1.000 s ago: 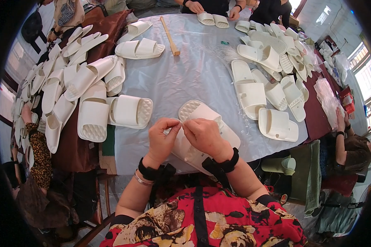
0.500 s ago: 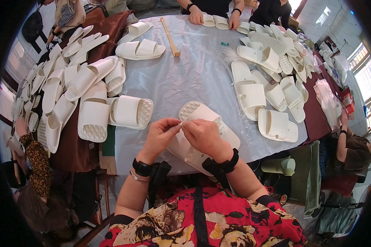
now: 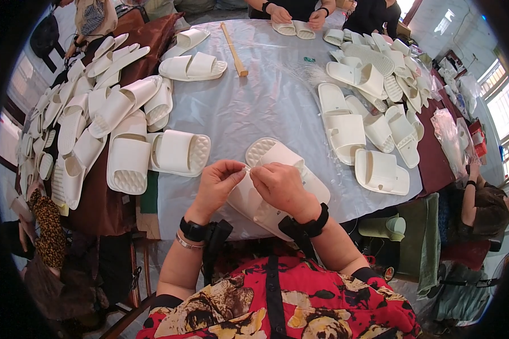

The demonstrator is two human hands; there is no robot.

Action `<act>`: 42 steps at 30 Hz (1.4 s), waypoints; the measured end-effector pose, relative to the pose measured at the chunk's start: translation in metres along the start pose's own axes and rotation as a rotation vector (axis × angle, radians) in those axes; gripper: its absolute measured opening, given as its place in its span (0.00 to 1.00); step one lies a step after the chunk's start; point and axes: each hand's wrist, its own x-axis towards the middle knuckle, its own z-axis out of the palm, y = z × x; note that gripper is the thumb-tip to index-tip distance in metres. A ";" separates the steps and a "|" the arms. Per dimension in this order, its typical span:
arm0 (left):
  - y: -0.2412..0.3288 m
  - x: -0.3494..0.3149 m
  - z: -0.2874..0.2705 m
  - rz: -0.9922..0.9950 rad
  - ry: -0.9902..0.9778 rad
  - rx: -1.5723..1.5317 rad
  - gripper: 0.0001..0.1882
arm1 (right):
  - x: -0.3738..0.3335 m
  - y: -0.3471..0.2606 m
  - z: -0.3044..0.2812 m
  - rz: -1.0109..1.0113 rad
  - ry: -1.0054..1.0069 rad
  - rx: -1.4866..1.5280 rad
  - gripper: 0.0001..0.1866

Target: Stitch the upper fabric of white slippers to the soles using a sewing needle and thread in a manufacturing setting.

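A pair of white slippers [image 3: 277, 155] lies stacked at the near edge of the table, toe ends pointing away from me. My left hand [image 3: 218, 183] and my right hand [image 3: 280, 183] rest on the upper slipper, fingertips pinched together over a small spot at its strap. What the fingers pinch is too small to make out. Both wrists wear black bands.
The table [image 3: 254, 107] has a pale plastic cover. Several white slippers [image 3: 127, 158] pile up at the left, more slippers [image 3: 356, 121] lie at the right. A wooden stick [image 3: 233, 49] lies at the far middle. Another person's hands [image 3: 297, 16] work on slippers at the far edge; a seated person [image 3: 481, 198] is at right.
My fingertips have shifted slightly on the slipper; the hands stay in the same place. The slipper pair has not moved.
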 end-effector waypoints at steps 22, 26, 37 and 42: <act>-0.001 -0.001 -0.002 -0.049 -0.010 0.020 0.06 | -0.001 0.003 -0.001 -0.022 -0.059 -0.040 0.03; 0.000 -0.001 -0.002 -0.031 -0.011 -0.008 0.06 | -0.001 0.003 -0.001 -0.029 -0.062 -0.048 0.03; -0.002 -0.001 -0.002 -0.004 -0.011 0.013 0.05 | -0.001 0.004 0.001 -0.029 -0.080 -0.070 0.03; -0.002 0.000 -0.004 -0.016 -0.005 0.088 0.05 | -0.001 0.003 0.000 -0.030 -0.089 -0.077 0.03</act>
